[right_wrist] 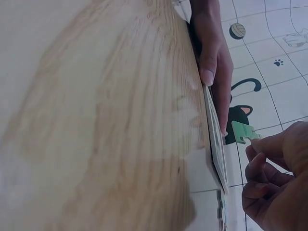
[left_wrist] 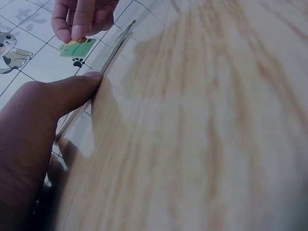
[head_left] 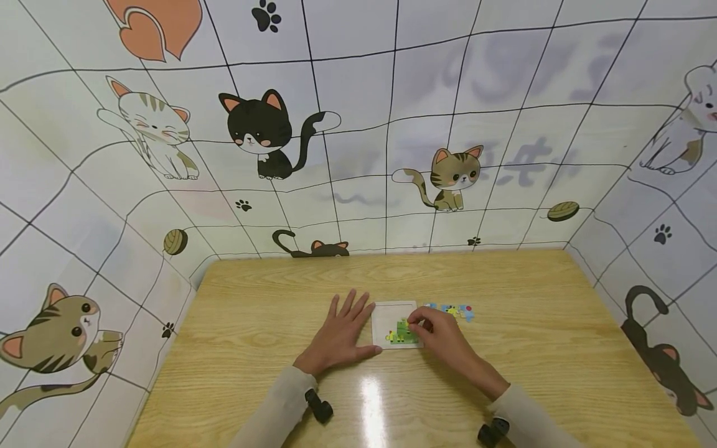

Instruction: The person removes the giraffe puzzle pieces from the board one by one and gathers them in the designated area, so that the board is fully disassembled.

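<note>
My right hand (head_left: 442, 333) pinches a green jigsaw puzzle piece (right_wrist: 243, 131) between thumb and fingertips, raised above the white puzzle tray (head_left: 386, 314). The same piece (left_wrist: 78, 49) shows green with a bit of yellow in the left wrist view. Flat on the table, my left hand (head_left: 343, 336) spreads its fingers along the tray's left side, with the thumb at the near left corner. Joined green and yellow pieces (head_left: 394, 338) lie in the lower part of the tray; its upper part is bare white.
Several loose blue, yellow and red puzzle pieces (head_left: 465, 311) lie beyond my right hand, to the right of the tray. The wooden table (head_left: 252, 323) meets walls (head_left: 364, 155) with printed cats and grid lines at the back and sides.
</note>
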`<state>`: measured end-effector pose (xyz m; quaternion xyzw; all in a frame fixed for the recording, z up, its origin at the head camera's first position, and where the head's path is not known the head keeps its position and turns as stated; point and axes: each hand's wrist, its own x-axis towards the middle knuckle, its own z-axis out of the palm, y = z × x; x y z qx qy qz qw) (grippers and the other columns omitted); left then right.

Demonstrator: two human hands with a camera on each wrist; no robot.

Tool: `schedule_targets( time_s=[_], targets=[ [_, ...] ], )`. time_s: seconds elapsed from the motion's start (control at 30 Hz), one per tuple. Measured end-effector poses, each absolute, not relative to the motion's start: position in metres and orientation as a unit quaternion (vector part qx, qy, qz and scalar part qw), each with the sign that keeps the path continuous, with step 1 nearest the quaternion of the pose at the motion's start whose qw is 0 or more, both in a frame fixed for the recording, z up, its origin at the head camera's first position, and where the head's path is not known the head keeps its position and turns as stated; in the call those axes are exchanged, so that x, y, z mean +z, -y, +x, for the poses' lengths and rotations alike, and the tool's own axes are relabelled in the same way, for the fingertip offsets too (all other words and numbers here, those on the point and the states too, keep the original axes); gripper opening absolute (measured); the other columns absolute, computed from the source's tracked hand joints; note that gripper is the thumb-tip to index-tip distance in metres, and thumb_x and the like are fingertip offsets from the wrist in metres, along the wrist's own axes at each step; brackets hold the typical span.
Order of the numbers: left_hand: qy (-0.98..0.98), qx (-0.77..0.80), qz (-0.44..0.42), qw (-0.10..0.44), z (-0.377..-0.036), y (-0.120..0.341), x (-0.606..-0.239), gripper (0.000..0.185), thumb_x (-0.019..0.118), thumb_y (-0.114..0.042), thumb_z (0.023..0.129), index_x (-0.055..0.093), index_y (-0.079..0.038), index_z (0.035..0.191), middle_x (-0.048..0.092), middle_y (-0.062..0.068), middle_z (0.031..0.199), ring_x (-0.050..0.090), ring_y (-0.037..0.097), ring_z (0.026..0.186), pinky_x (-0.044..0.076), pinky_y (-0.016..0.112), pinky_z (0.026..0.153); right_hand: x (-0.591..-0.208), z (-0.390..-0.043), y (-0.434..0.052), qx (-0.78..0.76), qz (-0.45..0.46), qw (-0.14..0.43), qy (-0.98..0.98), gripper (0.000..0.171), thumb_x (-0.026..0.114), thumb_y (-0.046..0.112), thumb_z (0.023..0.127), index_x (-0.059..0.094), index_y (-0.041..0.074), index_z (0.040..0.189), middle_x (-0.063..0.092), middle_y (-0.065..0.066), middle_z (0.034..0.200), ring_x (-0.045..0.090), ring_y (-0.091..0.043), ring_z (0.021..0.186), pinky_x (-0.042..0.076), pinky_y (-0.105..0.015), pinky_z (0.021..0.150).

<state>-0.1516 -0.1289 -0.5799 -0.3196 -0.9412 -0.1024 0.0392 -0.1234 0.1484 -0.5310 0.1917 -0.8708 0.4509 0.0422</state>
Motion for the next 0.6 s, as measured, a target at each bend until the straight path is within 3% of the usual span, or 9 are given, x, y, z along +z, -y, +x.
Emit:
schedule_targets(
  time_s=[0.6],
  targets=[
    [0.942, -0.095, -0.32, 0.035, -0.151, 0.13, -0.578, 0.1, 0.033, -0.085, 0.088, 0.024, -0.019, 0.162, 0.015, 0.005, 0.169, 0.006, 0.034, 0.156, 0.005, 0.064, 0.12, -0.535, -0.115, -0.19, 0.427, 0.176, 0.061, 0.885, 0.013, 0.077, 0.004, 0.089, 0.072, 0.012, 0.097, 0.07, 0.006, 0.085, 0.052, -0.005, 0.061, 0.048, -0.023, 0.056]
  ],
)
